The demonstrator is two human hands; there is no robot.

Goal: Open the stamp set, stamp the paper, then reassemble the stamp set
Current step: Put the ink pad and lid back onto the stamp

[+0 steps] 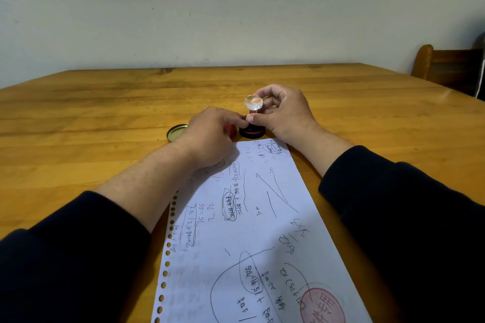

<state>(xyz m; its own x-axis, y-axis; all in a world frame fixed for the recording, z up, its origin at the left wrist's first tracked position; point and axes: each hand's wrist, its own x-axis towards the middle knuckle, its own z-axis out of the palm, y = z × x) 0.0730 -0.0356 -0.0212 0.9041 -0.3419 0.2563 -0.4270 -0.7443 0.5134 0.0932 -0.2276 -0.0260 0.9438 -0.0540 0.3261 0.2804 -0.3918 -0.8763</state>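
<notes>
A stamp with a clear round knob (253,102) and a black base with a red band (252,130) stands upright on the table, just beyond the top edge of the paper (252,231). My right hand (282,115) grips the stamp's stem below the knob. My left hand (210,134) pinches the black base from the left. A red part (230,129) shows under my left fingers, mostly hidden. The sheet is white, hole-punched and covered in handwriting, with a round red stamp print (322,307) near its bottom edge.
A round gold-coloured lid (176,132) lies on the wooden table (105,102) left of my left hand. A wooden chair (446,65) stands at the far right corner. A plain wall runs behind the table.
</notes>
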